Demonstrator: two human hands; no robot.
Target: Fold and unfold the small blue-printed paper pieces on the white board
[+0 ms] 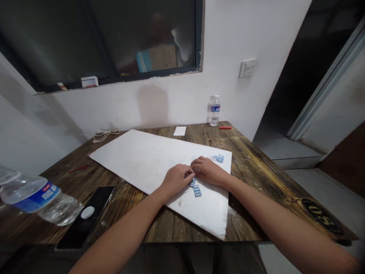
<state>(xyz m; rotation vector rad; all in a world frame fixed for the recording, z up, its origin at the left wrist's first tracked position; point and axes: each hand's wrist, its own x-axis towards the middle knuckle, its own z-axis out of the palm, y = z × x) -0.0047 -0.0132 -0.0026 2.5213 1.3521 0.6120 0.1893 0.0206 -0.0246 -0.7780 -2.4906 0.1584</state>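
A white board lies at an angle on the wooden table. Over its right half, my left hand and my right hand meet at the fingertips. The fingers of both are bent and pressed together; whatever lies between them is too small and hidden to name. Just below the fingertips, a blue-and-white strip piece rests on the board, with another partly covered beside my left fingers. A small pile of similar blue pieces sits near the board's right corner, beyond my right hand.
At the left are a large water bottle and a black phone with a white cap on it. Along the back stand a small bottle, white paper, a red pen and a coiled cable.
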